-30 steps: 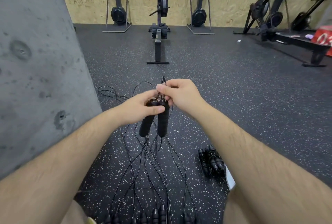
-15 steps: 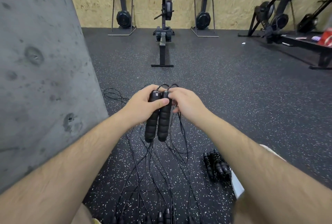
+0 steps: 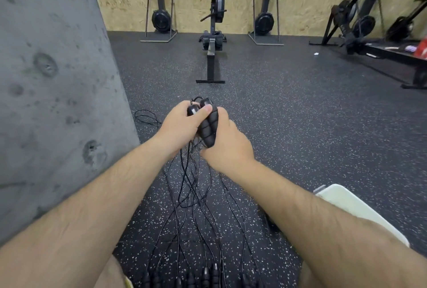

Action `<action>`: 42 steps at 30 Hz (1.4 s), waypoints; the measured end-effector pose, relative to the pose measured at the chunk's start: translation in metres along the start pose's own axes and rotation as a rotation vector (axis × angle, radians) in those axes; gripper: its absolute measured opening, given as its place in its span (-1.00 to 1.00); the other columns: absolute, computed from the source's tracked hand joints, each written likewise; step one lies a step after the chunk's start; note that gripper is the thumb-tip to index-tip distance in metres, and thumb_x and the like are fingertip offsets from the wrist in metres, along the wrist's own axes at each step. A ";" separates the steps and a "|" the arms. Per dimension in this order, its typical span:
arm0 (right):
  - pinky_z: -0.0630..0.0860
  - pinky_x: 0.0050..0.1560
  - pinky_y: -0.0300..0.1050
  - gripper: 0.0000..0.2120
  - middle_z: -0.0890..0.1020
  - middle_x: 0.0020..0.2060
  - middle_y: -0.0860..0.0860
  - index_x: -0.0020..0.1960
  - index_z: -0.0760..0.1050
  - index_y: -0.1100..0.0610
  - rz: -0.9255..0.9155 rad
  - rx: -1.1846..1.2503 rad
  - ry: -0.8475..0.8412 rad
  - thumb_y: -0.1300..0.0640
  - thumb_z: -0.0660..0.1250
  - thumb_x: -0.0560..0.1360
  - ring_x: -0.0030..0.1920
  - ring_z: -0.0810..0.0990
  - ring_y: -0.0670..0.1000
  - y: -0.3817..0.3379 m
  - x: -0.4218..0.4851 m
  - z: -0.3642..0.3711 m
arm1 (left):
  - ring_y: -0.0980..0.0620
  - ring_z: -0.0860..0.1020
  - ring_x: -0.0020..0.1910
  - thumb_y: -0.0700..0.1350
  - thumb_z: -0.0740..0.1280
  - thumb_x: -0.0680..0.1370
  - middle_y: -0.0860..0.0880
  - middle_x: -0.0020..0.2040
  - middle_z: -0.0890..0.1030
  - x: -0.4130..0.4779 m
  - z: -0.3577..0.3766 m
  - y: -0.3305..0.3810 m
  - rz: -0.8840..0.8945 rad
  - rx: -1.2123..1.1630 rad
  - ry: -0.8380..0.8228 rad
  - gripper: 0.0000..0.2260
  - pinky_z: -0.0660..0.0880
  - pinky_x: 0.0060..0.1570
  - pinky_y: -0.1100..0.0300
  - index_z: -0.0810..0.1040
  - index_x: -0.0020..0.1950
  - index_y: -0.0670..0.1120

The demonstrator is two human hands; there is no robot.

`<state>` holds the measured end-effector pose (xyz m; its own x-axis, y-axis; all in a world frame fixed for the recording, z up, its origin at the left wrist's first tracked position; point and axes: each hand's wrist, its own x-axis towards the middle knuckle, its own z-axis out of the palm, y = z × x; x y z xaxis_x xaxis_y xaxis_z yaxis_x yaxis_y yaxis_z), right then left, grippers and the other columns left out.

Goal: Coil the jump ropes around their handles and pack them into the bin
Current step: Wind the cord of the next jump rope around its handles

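Note:
My left hand [image 3: 180, 125] grips the upper ends of two black foam jump rope handles [image 3: 209, 125], held side by side, thumb across their tops. My right hand [image 3: 227, 144] is curled beneath and behind the handles, wrapped round their lower part where thin black cord [image 3: 191, 149] gathers. Several black cords [image 3: 196, 206] hang and trail from the hands down over the speckled floor. More rope handles [image 3: 203, 276] lie in a row at the bottom edge. A white bin [image 3: 355, 206] shows beside my right forearm, mostly hidden.
A grey concrete pillar [image 3: 50, 91] stands close on the left. A loose cord loop [image 3: 145, 116] lies at its foot. A rowing machine [image 3: 211, 40] stands straight ahead, with more machines [image 3: 360, 21] along the plywood wall and right side.
The handles have tilted and my right hand has dropped from their tops to under their lower ends, drawing cord with it. The coiled rope bundle on the floor is now hidden behind my right forearm.

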<state>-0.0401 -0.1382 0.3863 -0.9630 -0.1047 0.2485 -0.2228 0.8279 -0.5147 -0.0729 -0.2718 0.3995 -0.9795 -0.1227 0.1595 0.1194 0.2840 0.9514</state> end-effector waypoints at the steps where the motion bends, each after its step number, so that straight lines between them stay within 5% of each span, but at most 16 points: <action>1: 0.47 -0.13 -0.01 -0.20 0.49 0.13 0.01 0.44 0.08 -0.06 -0.013 -0.027 0.008 0.07 0.46 0.35 0.04 0.60 0.19 0.002 0.003 -0.004 | -0.09 0.70 -0.16 0.21 0.45 0.48 -0.17 -0.10 0.68 -0.001 -0.004 0.002 0.013 0.117 0.003 -0.53 0.66 -0.10 -0.15 0.51 0.06 -0.17; 4: 0.47 -0.17 -0.02 -0.32 0.51 0.07 -0.02 0.37 0.17 -0.11 -0.085 -0.128 -0.016 0.13 0.41 0.35 -0.02 0.61 0.18 0.010 0.009 -0.017 | -0.10 0.65 -0.16 0.33 0.49 0.39 -0.06 -0.07 0.60 -0.005 -0.020 0.001 0.071 0.383 0.041 -0.36 0.62 -0.12 -0.11 0.34 0.10 -0.14; 9: 0.54 -0.06 -0.01 -0.30 0.58 0.13 -0.08 0.40 0.20 -0.15 -0.304 -0.221 -0.126 0.08 0.40 0.34 0.03 0.62 0.16 0.025 0.012 -0.029 | -0.11 0.34 0.37 0.58 0.37 0.16 -0.07 0.40 0.36 -0.002 -0.040 -0.004 0.661 0.928 -0.163 0.06 0.33 0.39 -0.15 0.31 0.48 -0.03; 11: 0.53 -0.08 -0.02 -0.37 0.59 0.08 -0.09 0.35 0.26 -0.11 -0.370 -0.257 -0.150 0.07 0.40 0.34 0.01 0.62 0.15 0.026 0.012 -0.030 | -0.12 0.40 0.37 0.55 0.37 0.21 -0.07 0.39 0.44 -0.001 -0.036 -0.005 0.749 1.089 -0.260 0.03 0.34 0.35 -0.12 0.35 0.50 -0.05; 13: 0.51 -0.09 -0.03 -0.43 0.59 0.06 -0.08 0.30 0.31 -0.08 -0.384 -0.288 -0.140 0.07 0.39 0.34 0.00 0.60 0.13 0.027 0.013 -0.031 | -0.12 0.53 0.17 0.39 0.45 0.31 -0.04 0.16 0.55 -0.004 -0.028 -0.004 0.733 1.169 -0.265 -0.25 0.46 0.13 -0.03 0.47 0.32 -0.06; 16: 0.48 -0.07 0.00 -0.57 0.54 0.03 -0.05 0.18 0.38 -0.02 -0.327 -0.350 -0.009 0.00 0.37 0.35 0.02 0.53 0.14 0.028 0.017 -0.032 | -0.07 0.53 -0.03 0.15 0.45 0.39 0.04 -0.04 0.47 -0.009 -0.025 0.002 0.589 1.066 -0.209 -0.61 0.37 -0.14 0.09 0.42 0.06 -0.01; 20: 0.52 -0.04 0.04 -0.65 0.50 0.02 -0.02 0.13 0.41 0.01 -0.266 -0.257 0.055 -0.03 0.38 0.39 0.00 0.54 0.14 0.028 0.020 -0.031 | -0.03 0.49 -0.11 0.16 0.44 0.37 0.09 -0.10 0.46 -0.008 -0.031 0.000 0.551 1.014 -0.178 -0.63 0.35 -0.18 0.10 0.39 -0.01 0.01; 26: 0.49 -0.03 -0.02 -0.68 0.48 0.01 -0.02 0.10 0.42 0.02 -0.197 -0.057 0.083 0.08 0.39 0.38 -0.03 0.53 0.11 0.022 0.015 -0.037 | -0.11 0.42 0.11 0.46 0.34 0.37 -0.04 0.23 0.47 -0.008 -0.029 -0.012 0.803 1.021 -0.104 -0.14 0.46 0.19 -0.05 0.37 0.47 -0.09; 30: 0.50 -0.03 -0.01 -0.65 0.49 -0.02 -0.07 0.07 0.43 -0.01 -0.207 0.026 0.079 -0.01 0.45 0.34 -0.04 0.53 0.06 0.016 0.010 -0.042 | -0.13 0.48 -0.01 0.58 0.14 0.37 -0.07 0.12 0.53 -0.009 -0.035 -0.002 0.856 1.079 -0.002 -0.06 0.55 -0.04 -0.04 0.42 0.48 -0.08; 33: 0.52 0.05 -0.05 -0.47 0.49 0.06 -0.13 0.22 0.40 -0.04 -0.184 0.193 0.135 0.02 0.49 0.31 0.03 0.54 -0.04 0.015 0.009 -0.043 | -0.14 0.52 0.00 0.59 0.13 0.38 -0.03 0.06 0.52 -0.007 -0.040 0.008 0.828 1.046 -0.041 -0.14 0.58 -0.13 -0.05 0.41 0.49 0.04; 35: 0.50 0.04 -0.28 -0.13 0.49 0.09 -0.16 0.51 0.16 -0.02 -0.093 0.458 0.165 0.07 0.55 0.32 0.05 0.55 -0.15 0.016 0.010 -0.042 | -0.14 0.55 0.02 0.56 0.16 0.41 0.00 0.03 0.51 -0.002 -0.046 0.017 0.788 0.986 -0.050 -0.22 0.57 -0.05 -0.04 0.41 0.46 0.11; 37: 0.48 -0.08 -0.35 0.02 0.51 0.02 -0.19 0.58 -0.02 -0.06 0.069 0.647 0.144 0.06 0.58 0.35 -0.02 0.58 -0.22 0.016 0.014 -0.035 | -0.10 0.55 0.03 0.53 0.22 0.42 0.03 -0.01 0.49 0.003 -0.053 0.025 0.739 0.924 -0.037 -0.30 0.54 0.00 0.02 0.44 0.41 0.14; 40: 0.52 -0.03 -0.14 -0.38 0.56 0.07 -0.15 0.38 0.30 -0.07 0.123 0.552 -0.063 0.00 0.51 0.41 0.02 0.57 -0.14 0.006 0.022 -0.004 | -0.03 0.53 0.00 0.47 0.32 0.43 0.07 -0.05 0.46 0.003 -0.058 0.029 0.690 0.835 -0.014 -0.38 0.46 0.00 0.11 0.47 0.36 0.15; 42: 0.48 0.12 -0.08 -0.46 0.56 0.19 -0.14 0.33 0.36 -0.08 0.067 0.533 -0.263 -0.06 0.47 0.42 0.17 0.55 -0.08 -0.015 0.020 0.022 | 0.01 0.52 0.00 0.42 0.36 0.43 0.08 -0.06 0.46 0.001 -0.058 0.027 0.683 0.806 -0.039 -0.41 0.39 -0.02 0.16 0.48 0.36 0.15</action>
<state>-0.0594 -0.1646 0.3810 -0.9677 -0.2508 0.0247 -0.1402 0.4542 -0.8798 -0.0612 -0.3195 0.4409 -0.7513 0.3279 0.5727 0.5181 0.8306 0.2041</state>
